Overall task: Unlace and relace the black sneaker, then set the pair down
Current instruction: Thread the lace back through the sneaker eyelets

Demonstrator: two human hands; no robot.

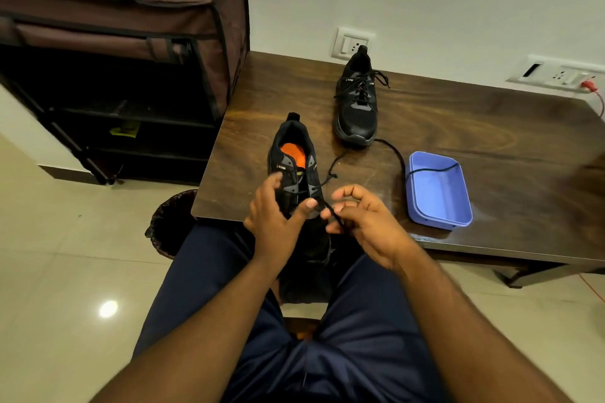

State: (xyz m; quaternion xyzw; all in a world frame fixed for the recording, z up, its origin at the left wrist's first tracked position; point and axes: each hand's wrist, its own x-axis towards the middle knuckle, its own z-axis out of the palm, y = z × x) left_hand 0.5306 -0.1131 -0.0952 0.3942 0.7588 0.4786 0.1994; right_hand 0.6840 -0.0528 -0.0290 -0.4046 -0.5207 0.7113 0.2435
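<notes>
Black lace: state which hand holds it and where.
The right hand pinches the black lace near its end, beside the near sneaker. The left hand steadies that sneaker's lower eyelets.

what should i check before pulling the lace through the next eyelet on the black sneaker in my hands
1. Near black sneaker with the orange insole steadied: ok, the left hand rests its fingers on the upper.
2. Black lace gripped: ok, the right hand pinches it near the lower eyelets.
3. Lace slack free to run: not ok, it loops across the dark wooden table and trails into the shallow blue plastic tray, so it may drag the tray.
4. Lace tip ready to thread: cannot tell, no tip is visible.
5. Second laced black sneaker out of the way: ok, it stands farther back on the table.
</notes>
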